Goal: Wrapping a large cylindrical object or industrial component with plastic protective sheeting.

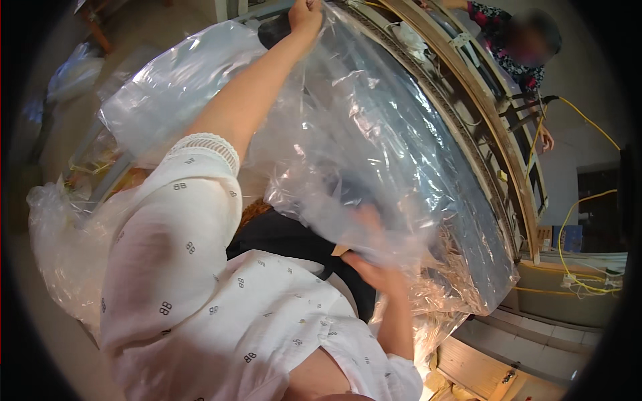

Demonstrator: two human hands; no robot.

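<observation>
A large clear plastic sheet (pixel 374 127) lies spread and wrinkled in front of me, with bright glare on its folds. My left arm reaches far forward over it. At the far edge my left hand (pixel 306 17) is closed in a fist on the plastic. Close to my body, my right hand (pixel 378 271) is at the sheet's near edge. Its thumb shows outside the plastic, while the fingers look smeared and partly covered by the film, so their grip is unclear. Dark cloth (pixel 287 237) covers my lap below the sheet.
Along the right runs a long wooden-edged frame (pixel 468 87) with cables. Beyond it stands a co-worker in a dark patterned top (pixel 491 17). Yellow cords (pixel 588 120) hang at the far right. More clear plastic (pixel 73 247) is bunched at my left. A wooden panel (pixel 475 367) sits lower right.
</observation>
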